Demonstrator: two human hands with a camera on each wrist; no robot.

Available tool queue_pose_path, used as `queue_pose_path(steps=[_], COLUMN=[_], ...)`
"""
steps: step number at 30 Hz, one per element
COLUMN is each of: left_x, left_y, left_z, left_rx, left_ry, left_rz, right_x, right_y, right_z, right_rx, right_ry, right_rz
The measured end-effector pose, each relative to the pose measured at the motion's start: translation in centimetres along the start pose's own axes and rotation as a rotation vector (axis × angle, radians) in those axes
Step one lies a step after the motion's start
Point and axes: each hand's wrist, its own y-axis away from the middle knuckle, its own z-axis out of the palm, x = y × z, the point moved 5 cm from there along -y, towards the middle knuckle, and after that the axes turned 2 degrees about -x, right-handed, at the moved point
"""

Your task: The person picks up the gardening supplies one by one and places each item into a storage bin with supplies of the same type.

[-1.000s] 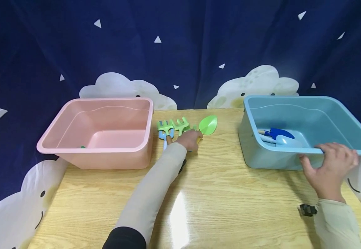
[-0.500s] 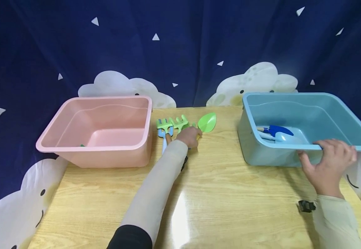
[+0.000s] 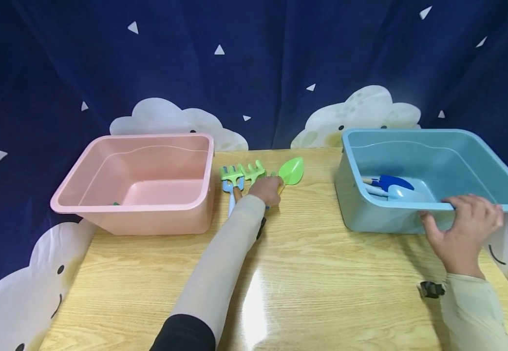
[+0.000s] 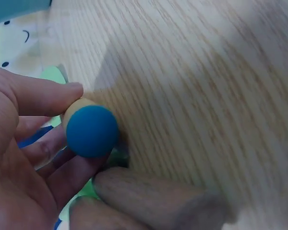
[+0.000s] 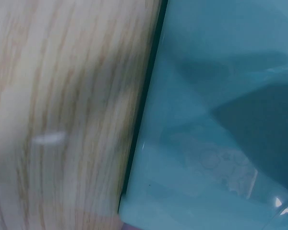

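Observation:
My left hand (image 3: 266,190) is among the garden tools at the middle back of the table. In the left wrist view its thumb and fingers hold a round wooden handle with a blue end (image 4: 92,131); the hand hides this tool's head. Just beyond the hand lies a light green trowel (image 3: 291,170). Green hand rakes (image 3: 254,171) and a light blue fork (image 3: 230,195) lie to its left. My right hand (image 3: 467,233) grips the front rim of the blue bin (image 3: 346,195), fingers over the edge and thumb outside.
A dark blue trowel (image 3: 389,183) and a light blue shovel (image 3: 404,194) lie inside the blue bin. At the left stands a pink bin (image 3: 148,219), a small green piece (image 3: 116,204) showing inside. A dark blue curtain (image 3: 254,63) hangs behind the table (image 3: 324,282).
The head view has shifted slightly. My left hand stays at the tools with its fingers drawn in a little, and my right hand keeps its grip on the blue bin's rim.

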Motion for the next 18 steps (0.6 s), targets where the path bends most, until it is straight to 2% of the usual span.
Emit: queue_pose_path(steps=[3,7,11,18], left_x=[-0.37,-0.5,-0.38,-0.29], left_y=[-0.32,-0.31,0.09,0.31], left_z=[0.1,-0.06,-0.36,-0.35], left_rx=[0.01,-0.015,-0.063,-0.134], left_ry=[0.052,0.104,0.116,0.063], left_rz=[-0.01,-0.011,-0.006,0.005], right_x=[-0.04,0.24,0.27,0.04], right_y=[0.0,-0.1,-0.15,0.01], right_z=[0.04,0.07,0.07,0.03], right_rx=[-0.003,-0.01,-0.009,-0.009], right_ry=[0.001,0.012,0.01,-0.003], right_rz=[-0.004,-0.004,0.0,0.001])
